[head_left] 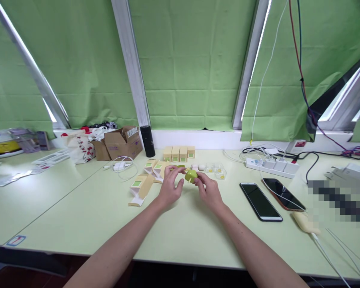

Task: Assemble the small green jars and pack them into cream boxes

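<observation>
R hand (210, 192) has its fingers pinched on a small round green piece (191, 176), held up btwn the hands, over the counter (198, 232). L hand (169, 188) is just beside it, fingers curved, thumb & index parted; can't tell if the tips touch the piece.

Counter is pale green-yellow, w/ a seam running at L. Beyond it: a white ledge, green blinds (195, 64) btwn slanted pale frames, red & blue cables (300, 72) hanging at R.

Containers: clear plastic pack (221, 176) past R hand, rounded pockets w/ yellow bits inside. Opened tan boxes (142, 186) near L hand, flaps out, contents n/a from here. Row of upright tan boxes (175, 154) behind the hands, each w/ a green-marked label. Further L: black bottle (147, 142) upright, then cardboard box (123, 145), flaps up, can't see in; printed cloth bag (82, 154) beside it, w/ a white plastic bag (100, 133) bunched up near its top. Clear bin (27, 142) at far L, contents unclear.

R side: 2 phones (261, 202) flat, screens dark; white power strip (268, 168) w/ plugs in, cables tangled behind.
</observation>
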Demonstrator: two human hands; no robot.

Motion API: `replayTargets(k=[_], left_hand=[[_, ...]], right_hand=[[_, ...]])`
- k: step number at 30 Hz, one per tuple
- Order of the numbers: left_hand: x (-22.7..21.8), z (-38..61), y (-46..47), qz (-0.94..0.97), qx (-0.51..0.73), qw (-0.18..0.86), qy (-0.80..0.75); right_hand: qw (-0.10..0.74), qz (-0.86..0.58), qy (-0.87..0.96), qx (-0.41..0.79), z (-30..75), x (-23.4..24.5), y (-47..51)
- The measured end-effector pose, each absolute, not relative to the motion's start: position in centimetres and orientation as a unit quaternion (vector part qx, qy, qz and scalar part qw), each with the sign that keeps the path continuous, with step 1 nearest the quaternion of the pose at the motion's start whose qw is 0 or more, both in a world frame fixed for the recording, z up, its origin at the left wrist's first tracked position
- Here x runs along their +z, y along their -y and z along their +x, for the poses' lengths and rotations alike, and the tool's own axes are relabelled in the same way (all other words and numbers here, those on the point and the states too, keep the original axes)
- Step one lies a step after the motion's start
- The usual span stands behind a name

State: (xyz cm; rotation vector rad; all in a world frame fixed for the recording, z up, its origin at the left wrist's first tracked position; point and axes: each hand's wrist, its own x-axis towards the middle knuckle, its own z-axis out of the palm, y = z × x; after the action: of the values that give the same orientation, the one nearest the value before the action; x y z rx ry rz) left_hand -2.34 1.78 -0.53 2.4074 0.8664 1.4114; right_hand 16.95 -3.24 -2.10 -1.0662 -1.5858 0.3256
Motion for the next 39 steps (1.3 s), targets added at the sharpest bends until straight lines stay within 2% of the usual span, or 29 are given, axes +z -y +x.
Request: replayTargets(k=[10,19,24,27,31,34,39], left_hand=[[-0.1,-1.8,-0.5,0.861,0.428,0.027,-0.275],[-0.4,-1.7,-0.6,0.879,0.401,-0.018,-0.257],[-0.3,-1.7,-0.7,0.874,0.407,-0.008,-0.266],[-0.3,-1.6,-0.8,0.855,0.431,0.041,-0.285],[-0.7,-1.5,-1.7,0.793,0.485,0.17,-0.326],[-1.3,-1.5,-2.9,0.725,0.524,0.285,-0.344],[-2.0,-1.7,-4.6,0.636,0.552,0.462,-0.277]], right_hand=[[0.589,-0.46,0.595,0.294,16.6,-2.1,2.9],[0.583,-0.454,0.598,0.31,16.3,-1.8,3.2],[0.577,-0.459,0.604,0.303,16.5,-2.1,3.0],[0.578,-0.474,0.601,0.284,17.0,-2.3,2.9],[0.564,-0.528,0.598,0.215,17.7,-3.0,2.4],[0.524,-0.575,0.612,0.145,18.1,-3.8,1.9],[0.447,-0.635,0.63,0.032,18.5,-4.6,0.8]])
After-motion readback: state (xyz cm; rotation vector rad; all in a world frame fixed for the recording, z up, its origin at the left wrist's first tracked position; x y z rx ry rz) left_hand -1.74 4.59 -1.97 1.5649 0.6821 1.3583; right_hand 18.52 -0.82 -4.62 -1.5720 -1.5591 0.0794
